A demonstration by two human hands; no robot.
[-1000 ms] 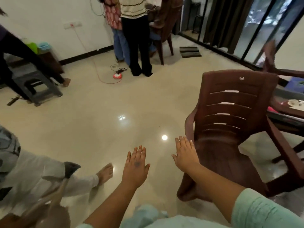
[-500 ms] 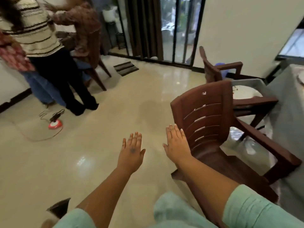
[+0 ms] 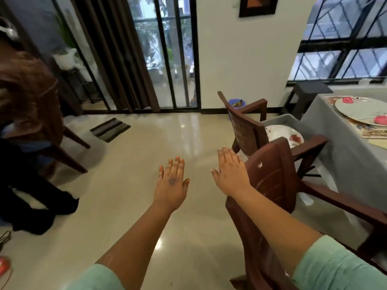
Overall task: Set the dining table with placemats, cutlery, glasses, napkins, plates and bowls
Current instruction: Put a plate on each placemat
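My left hand (image 3: 171,183) and my right hand (image 3: 230,174) stretch out flat in front of me over the floor, fingers straight, holding nothing. At the right edge stands the dining table (image 3: 339,147) under a grey cloth. On it lies a patterned placemat (image 3: 374,132) with large pale plates (image 3: 360,110) with red flowers. Another flowered plate (image 3: 282,135) rests in a grey tub (image 3: 278,119) on a chair seat beside the table. My right hand hovers just left of the nearest brown chair (image 3: 274,176), apart from its backrest.
A second brown chair (image 3: 245,122) stands beyond the first, facing the table. A person's dark legs (image 3: 31,204) and another chair (image 3: 48,143) fill the left side. A striped mat (image 3: 110,129) lies before the barred glass door. A dark stool (image 3: 307,91) sits by the window.
My view has swung to the right: the table, plates and window have come into sight, the standing people slid off to the left. Both hands stay flat and empty.
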